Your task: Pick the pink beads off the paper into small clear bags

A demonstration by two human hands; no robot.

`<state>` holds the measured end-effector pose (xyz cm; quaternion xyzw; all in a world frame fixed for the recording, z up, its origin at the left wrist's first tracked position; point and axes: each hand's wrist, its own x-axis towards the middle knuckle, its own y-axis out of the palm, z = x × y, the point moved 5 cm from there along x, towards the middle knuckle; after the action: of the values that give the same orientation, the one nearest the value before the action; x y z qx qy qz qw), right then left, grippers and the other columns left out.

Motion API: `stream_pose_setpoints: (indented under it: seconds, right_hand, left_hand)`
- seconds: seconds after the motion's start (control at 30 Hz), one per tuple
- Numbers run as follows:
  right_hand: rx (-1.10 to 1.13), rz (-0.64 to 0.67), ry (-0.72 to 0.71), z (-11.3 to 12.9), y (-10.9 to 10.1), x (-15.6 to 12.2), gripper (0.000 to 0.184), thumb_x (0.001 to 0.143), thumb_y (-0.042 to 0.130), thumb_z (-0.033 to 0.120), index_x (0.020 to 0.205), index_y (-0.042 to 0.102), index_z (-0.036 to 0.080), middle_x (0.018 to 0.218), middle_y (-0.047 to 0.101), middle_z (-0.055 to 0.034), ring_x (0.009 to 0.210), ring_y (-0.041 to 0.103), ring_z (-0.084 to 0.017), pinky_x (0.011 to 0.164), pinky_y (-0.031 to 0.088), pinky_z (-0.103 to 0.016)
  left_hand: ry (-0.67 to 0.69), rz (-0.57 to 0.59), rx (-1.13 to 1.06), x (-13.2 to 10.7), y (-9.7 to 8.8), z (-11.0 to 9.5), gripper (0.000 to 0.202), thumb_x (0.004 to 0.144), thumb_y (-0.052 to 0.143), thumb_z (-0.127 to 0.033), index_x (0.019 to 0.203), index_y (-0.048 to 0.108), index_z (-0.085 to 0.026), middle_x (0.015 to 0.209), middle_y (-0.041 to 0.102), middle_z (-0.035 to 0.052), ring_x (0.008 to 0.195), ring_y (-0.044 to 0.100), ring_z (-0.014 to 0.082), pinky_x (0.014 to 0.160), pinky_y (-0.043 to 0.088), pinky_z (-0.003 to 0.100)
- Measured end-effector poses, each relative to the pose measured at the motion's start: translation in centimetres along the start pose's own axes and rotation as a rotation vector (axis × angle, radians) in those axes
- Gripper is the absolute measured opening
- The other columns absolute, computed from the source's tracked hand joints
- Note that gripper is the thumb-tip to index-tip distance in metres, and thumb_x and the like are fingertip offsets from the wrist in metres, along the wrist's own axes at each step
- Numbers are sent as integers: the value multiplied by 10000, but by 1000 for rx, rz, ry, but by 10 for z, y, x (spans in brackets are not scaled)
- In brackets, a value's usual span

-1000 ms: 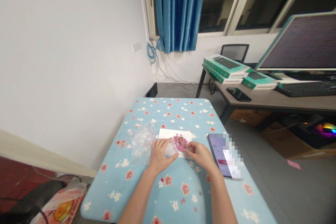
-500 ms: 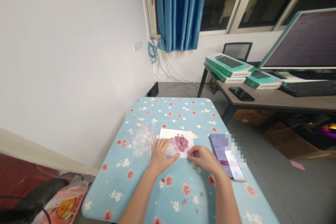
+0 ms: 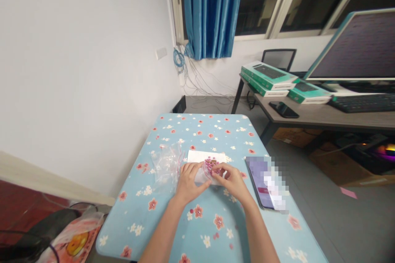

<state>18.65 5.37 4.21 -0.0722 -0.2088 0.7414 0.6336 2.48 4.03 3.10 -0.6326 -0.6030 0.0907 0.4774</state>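
My left hand [image 3: 190,183] rests at the left of a white sheet of paper [image 3: 194,156], with finger and thumb spread along the pink-lined mouth of a small clear zip bag [image 3: 200,176]. Pink pills [image 3: 211,161] and a few brownish capsules lie heaped on the sheet. Over the near side of this heap, my right hand [image 3: 231,180] has its thumb and index finger pinched together beside the bag's mouth. What sits between those fingertips is too small to make out. More clear plastic bags [image 3: 166,166] lie left of my left hand.
A phone [image 3: 261,185] lies at the right of the flowered table [image 3: 173,230]. Loose pink pills [image 3: 216,236] are scattered near the front. Beyond stands a desk [image 3: 324,115] with green keyboard boxes [image 3: 268,76], another phone [image 3: 284,109] and a monitor [image 3: 354,49].
My right hand has moved left and slightly up, from the sheet's lower right corner to over the pills by the bag's mouth. The left hand has stayed put.
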Motion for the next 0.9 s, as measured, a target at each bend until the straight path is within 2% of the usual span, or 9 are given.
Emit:
stream_pose_setpoints:
  seconds: [0.27, 0.37, 0.47, 0.57, 0.63, 0.8, 0.9]
  right_hand:
    - [109, -17, 25, 3, 8, 1, 201, 741, 623, 317, 879, 674, 180, 882, 695, -59, 653, 564, -144, 538, 408, -238]
    - [93, -29, 11, 2, 5, 1, 209, 746, 612, 318, 893, 675, 184, 903, 693, -61, 672, 570, -151, 538, 412, -239]
    - [-5, -117, 13, -8, -10, 1, 214, 761, 578, 336, 879, 667, 183, 884, 687, -60, 648, 563, -152, 518, 401, -240]
    - [-228, -222, 69, -25, -27, 0, 219, 763, 540, 341, 870, 654, 187, 801, 673, -40, 614, 560, -153, 561, 403, -260]
    - [-371, -249, 120, -33, -34, -2, 230, 762, 514, 327, 885, 652, 190, 743, 658, -29, 606, 562, -160, 592, 398, -273]
    - [-520, -189, 133, -34, -29, -2, 223, 775, 492, 313, 874, 657, 201, 874, 672, -43, 763, 605, -194, 660, 396, -282]
    - [-549, -129, 137, -29, -23, -2, 212, 780, 501, 323, 829, 669, 203, 845, 670, -42, 812, 613, -202, 685, 399, -281]
  left_hand:
    - [27, -3, -23, -1, 1, -1, 539, 718, 679, -378, 1201, 505, -213, 1099, 620, 75, 1015, 544, 245, 915, 390, 420]
    - [23, -7, -23, -1, 0, -1, 534, 729, 671, -389, 1205, 504, -213, 1093, 621, 74, 1012, 544, 242, 915, 389, 419]
    - [15, -4, -22, -1, 0, -1, 529, 742, 660, -403, 1210, 501, -214, 1099, 620, 76, 1015, 542, 242, 918, 387, 419]
    - [15, -3, -16, -1, -1, -1, 521, 748, 650, -406, 1209, 500, -213, 1115, 616, 80, 1026, 539, 245, 924, 381, 425]
    - [15, -9, -10, -1, -1, 0, 515, 751, 645, -410, 1206, 503, -214, 1117, 616, 82, 1029, 541, 247, 927, 380, 427]
    - [10, -11, -9, -1, -1, 0, 510, 757, 638, -415, 1208, 501, -219, 1119, 615, 80, 1034, 538, 245, 930, 381, 429]
    - [4, -9, -11, -1, -1, 0, 510, 758, 636, -417, 1209, 502, -222, 1116, 616, 78, 1028, 540, 246, 925, 385, 431]
